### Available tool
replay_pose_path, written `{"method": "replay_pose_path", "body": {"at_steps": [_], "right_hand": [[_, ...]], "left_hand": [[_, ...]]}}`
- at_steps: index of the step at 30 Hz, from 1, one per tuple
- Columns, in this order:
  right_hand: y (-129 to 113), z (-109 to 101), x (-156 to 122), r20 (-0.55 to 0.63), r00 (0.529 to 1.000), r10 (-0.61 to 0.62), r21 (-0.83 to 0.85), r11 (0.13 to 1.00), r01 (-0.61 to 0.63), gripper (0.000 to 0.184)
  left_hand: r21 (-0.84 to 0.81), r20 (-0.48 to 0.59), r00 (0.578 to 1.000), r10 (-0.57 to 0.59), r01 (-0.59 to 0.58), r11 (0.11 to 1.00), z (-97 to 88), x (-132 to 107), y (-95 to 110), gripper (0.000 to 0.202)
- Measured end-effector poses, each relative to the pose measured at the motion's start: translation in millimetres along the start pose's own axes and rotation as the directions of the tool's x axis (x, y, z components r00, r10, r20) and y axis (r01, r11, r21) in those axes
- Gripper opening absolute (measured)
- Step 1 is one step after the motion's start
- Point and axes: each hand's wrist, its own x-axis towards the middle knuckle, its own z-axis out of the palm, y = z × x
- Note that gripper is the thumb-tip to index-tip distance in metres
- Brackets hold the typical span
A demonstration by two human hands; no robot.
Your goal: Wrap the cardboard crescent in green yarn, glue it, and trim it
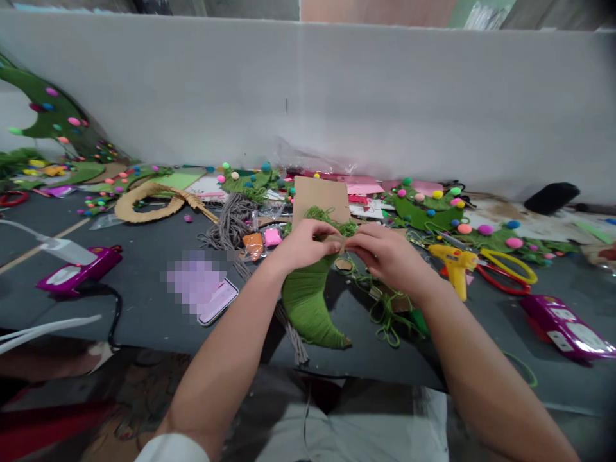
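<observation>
A crescent shape wrapped in green yarn stands out from the table between my forearms, its lower tip bare and brown. My left hand grips its upper end, thumb and fingers closed. Fingertips of my right hand are pinched together at that same upper tip, touching close to the left thumb; what lies between them is too small to make out. Loose green yarn lies tangled below the right hand, and more bunches up behind both hands. A small round cardboard-coloured piece shows just under the fingers.
Right: yellow glue gun, scissors, purple device. Left: phone, grey yarn, tan wrapped ring, another purple device. Behind: cardboard, green pieces with pompoms, white partition.
</observation>
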Motion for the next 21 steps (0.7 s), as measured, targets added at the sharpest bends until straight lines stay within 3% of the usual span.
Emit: {"method": "replay_pose_path", "body": {"at_steps": [5,9,14,21], "right_hand": [[3,-4,1,-0.01,1.0,-0.005,0.122,0.993,0.006,0.017],[13,-3,1,-0.055,0.997,0.057,0.261,0.964,-0.041,0.012],[26,4,1,-0.099,0.979,0.179,0.38,0.916,-0.13,0.015],[24,21,4,-0.006,0.95,0.314,0.582,0.773,-0.252,0.022]], "left_hand": [[-0.025,0.196,0.979,0.046,-0.042,0.999,0.2,-2,4,0.025],[-0.073,0.233,0.969,0.082,-0.067,0.995,-2.3,-2,4,0.029],[-0.249,0.184,0.981,0.063,-0.015,0.968,-2.0,-5,7,0.028],[-0.317,-0.014,0.999,0.033,-0.036,0.948,0.0,-3,4,0.028]]}}
